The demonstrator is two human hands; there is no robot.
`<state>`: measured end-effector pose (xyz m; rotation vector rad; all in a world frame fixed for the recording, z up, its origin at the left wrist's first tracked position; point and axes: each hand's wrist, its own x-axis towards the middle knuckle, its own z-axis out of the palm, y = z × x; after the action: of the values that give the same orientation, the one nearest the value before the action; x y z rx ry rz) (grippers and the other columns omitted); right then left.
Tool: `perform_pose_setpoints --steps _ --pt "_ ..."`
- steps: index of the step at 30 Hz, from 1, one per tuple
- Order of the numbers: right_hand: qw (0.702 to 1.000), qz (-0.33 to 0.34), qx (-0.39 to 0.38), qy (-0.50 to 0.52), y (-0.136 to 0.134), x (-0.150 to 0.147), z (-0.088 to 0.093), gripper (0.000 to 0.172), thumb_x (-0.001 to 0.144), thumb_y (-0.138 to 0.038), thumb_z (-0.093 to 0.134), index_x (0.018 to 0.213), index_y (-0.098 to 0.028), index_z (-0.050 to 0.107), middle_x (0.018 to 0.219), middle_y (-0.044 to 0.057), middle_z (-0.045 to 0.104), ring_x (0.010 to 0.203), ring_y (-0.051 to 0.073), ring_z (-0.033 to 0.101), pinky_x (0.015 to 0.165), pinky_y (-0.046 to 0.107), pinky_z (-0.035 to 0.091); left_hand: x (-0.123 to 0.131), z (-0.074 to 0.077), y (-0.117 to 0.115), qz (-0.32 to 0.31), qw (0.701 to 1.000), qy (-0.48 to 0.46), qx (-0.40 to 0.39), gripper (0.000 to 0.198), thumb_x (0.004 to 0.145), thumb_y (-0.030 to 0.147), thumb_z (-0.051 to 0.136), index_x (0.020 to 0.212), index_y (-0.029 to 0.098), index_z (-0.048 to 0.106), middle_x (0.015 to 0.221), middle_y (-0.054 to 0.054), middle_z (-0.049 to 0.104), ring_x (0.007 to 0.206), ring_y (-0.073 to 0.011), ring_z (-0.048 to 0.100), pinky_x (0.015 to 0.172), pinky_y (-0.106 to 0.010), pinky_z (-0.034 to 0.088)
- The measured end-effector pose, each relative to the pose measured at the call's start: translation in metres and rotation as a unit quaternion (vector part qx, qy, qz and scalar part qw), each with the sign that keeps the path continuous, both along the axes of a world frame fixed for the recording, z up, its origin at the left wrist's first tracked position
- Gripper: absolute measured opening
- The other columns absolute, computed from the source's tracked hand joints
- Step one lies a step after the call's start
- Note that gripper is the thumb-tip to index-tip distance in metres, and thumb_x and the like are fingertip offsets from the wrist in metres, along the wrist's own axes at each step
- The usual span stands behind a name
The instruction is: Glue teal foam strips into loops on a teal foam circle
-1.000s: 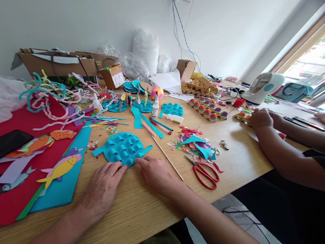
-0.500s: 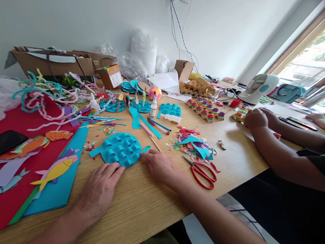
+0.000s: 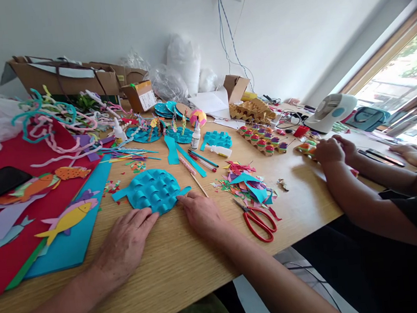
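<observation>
A round blue foam-paper piece [image 3: 153,189] with rows of raised loops lies on the wooden table, a strip sticking out at each side. My left hand [image 3: 127,235] rests flat at its near left edge, fingers stretched out and fingertips on the rim. At the right edge, by the narrow strip, the fingers of my right hand [image 3: 201,214] are bent and closed on the piece; my fingertips partly hide that spot. A thin stick [image 3: 199,184] lies just beyond my right hand. Red-handled scissors [image 3: 259,223] lie to its right.
Paper scraps [image 3: 248,182] are heaped beyond the scissors. Glue bottles [image 3: 195,137], pens [image 3: 203,161] and blue strips [image 3: 190,159] lie farther back. Coloured sheets [image 3: 65,239] with paper fish cover the left side. A co-worker's hands [image 3: 329,152] work at the right, near a white fan [image 3: 331,112].
The view has shifted very slightly. Both my hands stay in place on the blue piece, which keeps its position on the table.
</observation>
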<state>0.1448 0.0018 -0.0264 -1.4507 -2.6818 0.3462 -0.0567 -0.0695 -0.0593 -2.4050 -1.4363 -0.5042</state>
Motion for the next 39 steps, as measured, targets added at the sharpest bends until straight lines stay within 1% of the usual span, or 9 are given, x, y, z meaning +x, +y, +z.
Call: perform_pose_setpoints --steps 4,6,10,15,23,29,31,35,39 --pt "0.997 -0.008 -0.022 0.069 0.0026 0.0030 0.0043 0.038 0.089 -0.017 0.033 0.120 -0.022 0.056 0.108 0.005 0.062 0.092 0.015 0.059 0.077 0.023 0.041 0.0006 0.0017 -0.0001 0.000 1.000 0.006 -0.003 0.051 0.072 -0.004 0.031 0.108 0.015 0.062 0.102 -0.010 0.064 0.091 -0.0223 0.058 0.074 -0.035 0.050" --pt "0.996 -0.007 -0.022 0.083 0.0034 0.0035 0.0047 0.038 0.089 -0.015 0.034 0.117 -0.021 0.058 0.107 0.005 0.062 0.093 0.015 0.059 0.079 0.022 0.041 0.0006 0.0020 0.0000 0.002 1.000 0.006 -0.007 0.052 0.071 -0.004 0.031 0.108 0.015 0.062 0.101 -0.010 0.064 0.090 -0.0221 0.058 0.074 -0.035 0.050" --pt "0.998 -0.003 -0.014 0.062 0.0034 0.0021 0.0009 0.036 0.088 -0.016 0.035 0.111 -0.024 0.061 0.104 0.004 0.062 0.088 0.015 0.059 0.075 0.023 0.041 0.0003 0.0006 0.0000 0.006 1.000 0.008 -0.014 0.051 0.072 -0.003 0.032 0.109 0.015 0.062 0.102 -0.010 0.064 0.092 -0.0225 0.058 0.075 -0.035 0.050" --pt "0.999 0.001 -0.001 0.033 0.0025 0.0005 -0.0043 0.035 0.088 -0.017 0.035 0.110 -0.027 0.060 0.104 0.003 0.062 0.082 0.015 0.059 0.070 0.024 0.040 -0.0001 -0.0027 -0.0007 0.013 0.999 -0.004 -0.037 0.053 0.072 -0.004 0.031 0.112 0.015 0.061 0.105 -0.011 0.062 0.095 -0.0239 0.056 0.078 -0.037 0.049" --pt "0.998 0.002 -0.005 0.069 0.0016 0.0018 0.0017 0.037 0.087 -0.016 0.034 0.111 -0.025 0.061 0.103 0.003 0.062 0.085 0.015 0.059 0.072 0.023 0.040 -0.0004 -0.0025 -0.0006 0.015 0.999 -0.019 -0.041 0.053 0.072 -0.005 0.032 0.111 0.017 0.060 0.105 -0.009 0.062 0.094 -0.0222 0.056 0.079 -0.036 0.048" --pt "0.999 0.005 0.005 0.037 0.0011 0.0000 0.0007 0.036 0.085 -0.015 0.035 0.105 -0.025 0.063 0.098 0.003 0.064 0.079 0.016 0.060 0.066 0.024 0.040 -0.0009 -0.0020 -0.0006 0.010 0.999 -0.012 -0.036 0.051 0.073 -0.003 0.032 0.111 0.016 0.060 0.105 -0.010 0.063 0.094 -0.0231 0.056 0.077 -0.037 0.049" --pt "0.999 0.006 0.003 0.041 0.0012 0.0003 0.0008 0.036 0.085 -0.015 0.035 0.106 -0.025 0.063 0.098 0.004 0.064 0.080 0.016 0.061 0.067 0.024 0.041 -0.0009 -0.0014 -0.0003 0.007 1.000 -0.006 -0.028 0.051 0.072 -0.003 0.032 0.110 0.015 0.061 0.103 -0.010 0.063 0.093 -0.0231 0.057 0.077 -0.037 0.050" --pt "0.997 -0.003 -0.007 0.080 0.0013 0.0020 0.0019 0.039 0.086 -0.015 0.036 0.116 -0.024 0.059 0.106 0.004 0.063 0.089 0.015 0.060 0.075 0.022 0.041 -0.0006 0.0000 0.0000 0.001 1.000 -0.004 -0.023 0.051 0.072 -0.003 0.031 0.109 0.014 0.062 0.102 -0.010 0.063 0.091 -0.0232 0.057 0.076 -0.037 0.050" --pt "0.998 -0.006 -0.006 0.064 0.0013 0.0008 0.0011 0.038 0.086 -0.016 0.037 0.113 -0.026 0.060 0.103 0.003 0.063 0.084 0.016 0.061 0.071 0.023 0.042 -0.0004 -0.0007 -0.0001 0.005 0.999 -0.018 -0.035 0.052 0.071 -0.003 0.032 0.110 0.015 0.061 0.103 -0.010 0.063 0.093 -0.0237 0.056 0.077 -0.038 0.050"
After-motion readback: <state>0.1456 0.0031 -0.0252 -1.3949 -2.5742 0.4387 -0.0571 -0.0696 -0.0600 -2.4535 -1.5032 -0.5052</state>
